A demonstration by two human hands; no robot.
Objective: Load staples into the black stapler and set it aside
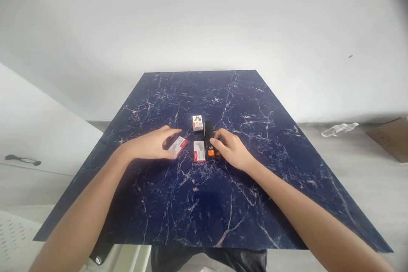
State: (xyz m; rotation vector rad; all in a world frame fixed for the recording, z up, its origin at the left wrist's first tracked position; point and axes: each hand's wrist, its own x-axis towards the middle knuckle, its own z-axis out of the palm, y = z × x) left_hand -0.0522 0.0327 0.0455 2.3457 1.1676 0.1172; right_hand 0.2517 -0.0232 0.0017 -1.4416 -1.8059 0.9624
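My right hand (230, 148) holds a black stapler (208, 131) with an orange patch near its close end; the thumb rests on top and the fingers bend along the right side. My left hand (156, 142) has thumb and index finger spread around a small red-and-white staple box (178, 146), which lies at an angle. Whether the thumb touches that box, I cannot tell. Just left of the stapler lies a second red-and-white staple box (199, 151). Behind it is a white box (197, 123) with a dark picture on top.
All of this is on a dark blue marble-patterned table (197, 204) against a white wall (197, 17). A white cabinet (32, 127) stands at left. On the floor at right are clear plastic bottles (338, 129) and a cardboard box (391, 139).
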